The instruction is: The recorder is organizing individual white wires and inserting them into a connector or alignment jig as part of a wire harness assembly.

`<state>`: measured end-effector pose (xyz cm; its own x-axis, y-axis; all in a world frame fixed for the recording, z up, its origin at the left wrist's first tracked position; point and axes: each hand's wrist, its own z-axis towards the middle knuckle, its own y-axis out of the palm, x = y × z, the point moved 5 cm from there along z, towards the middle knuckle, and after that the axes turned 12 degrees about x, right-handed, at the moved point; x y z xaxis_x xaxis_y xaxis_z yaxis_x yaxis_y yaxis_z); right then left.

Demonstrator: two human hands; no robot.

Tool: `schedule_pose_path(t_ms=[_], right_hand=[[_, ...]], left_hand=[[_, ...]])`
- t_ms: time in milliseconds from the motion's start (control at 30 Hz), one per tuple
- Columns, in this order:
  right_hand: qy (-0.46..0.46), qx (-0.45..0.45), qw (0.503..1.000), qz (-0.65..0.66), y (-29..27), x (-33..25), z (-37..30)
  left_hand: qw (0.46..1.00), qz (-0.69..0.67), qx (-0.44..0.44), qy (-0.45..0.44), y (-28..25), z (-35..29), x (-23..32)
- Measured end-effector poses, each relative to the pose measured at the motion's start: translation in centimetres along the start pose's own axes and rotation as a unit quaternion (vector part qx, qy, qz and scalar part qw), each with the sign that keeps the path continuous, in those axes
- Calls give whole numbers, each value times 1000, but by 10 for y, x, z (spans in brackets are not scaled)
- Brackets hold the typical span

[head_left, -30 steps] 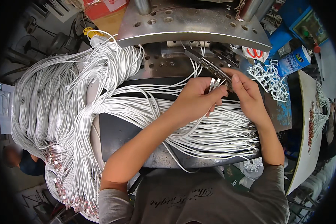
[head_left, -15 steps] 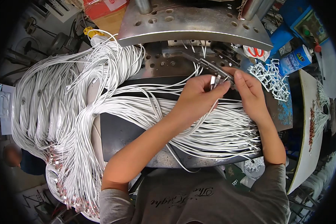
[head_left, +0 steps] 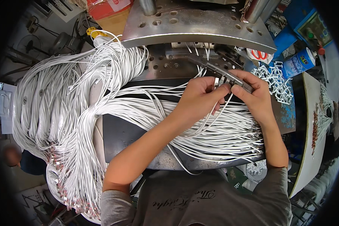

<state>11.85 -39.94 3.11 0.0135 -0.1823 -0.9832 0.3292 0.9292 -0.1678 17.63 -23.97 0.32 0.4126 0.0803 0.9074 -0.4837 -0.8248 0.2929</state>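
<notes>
My left hand [head_left: 199, 96] pinches white cable ends with small metal connectors [head_left: 216, 82] between thumb and fingers. My right hand [head_left: 254, 94] grips a dark metal mould bar [head_left: 233, 80], its thumb on the near side and fingers over the far side. Both hands meet at this bar, and the connectors touch or nearly touch its near edge; the exact contact is hidden by my fingertips. Two loose white cables [head_left: 224, 109] hang down from there. Below my hands a thick row of white cables [head_left: 214, 132] lies across the dark work surface [head_left: 120, 133], with ends toward the right.
A heavy steel press plate [head_left: 199, 28] spans the far side. White moulded plastic pieces [head_left: 273, 81] lie in a pile at right, near a blue spray can [head_left: 298, 62] and red-handled scissors [head_left: 260, 55]. Large bundles of white cable [head_left: 45, 101] hang at left.
My right thumb has come down to the near side of the bar, and its fingers now wrap over the far side. The bar has turned slightly, and a cable now trails below it.
</notes>
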Motion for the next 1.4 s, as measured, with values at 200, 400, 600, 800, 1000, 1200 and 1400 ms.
schedule_pose_path(t_ms=[200,400,600,800,1000,1200,1400], right_hand=[[40,41,998,34,-12,13,3],[72,46,993,81,-11,14,1],[23,39,999,10,-16,10,4],[51,77,994,63,-26,21,7],[37,60,997,24,-22,15,5],[-36,43,995,-83,-30,-1,4],[-24,-47,983,-174,-52,0,10]], left_hand=[[997,-7,50,59,-5,3,6],[998,-16,33,45,-11,4,5],[998,-48,34,-9,-7,2,6],[997,-60,51,17,-14,7,4],[999,-31,36,25,-16,9,3],[988,98,47,106,-15,10,4],[911,300,69,275,-23,6,37]])
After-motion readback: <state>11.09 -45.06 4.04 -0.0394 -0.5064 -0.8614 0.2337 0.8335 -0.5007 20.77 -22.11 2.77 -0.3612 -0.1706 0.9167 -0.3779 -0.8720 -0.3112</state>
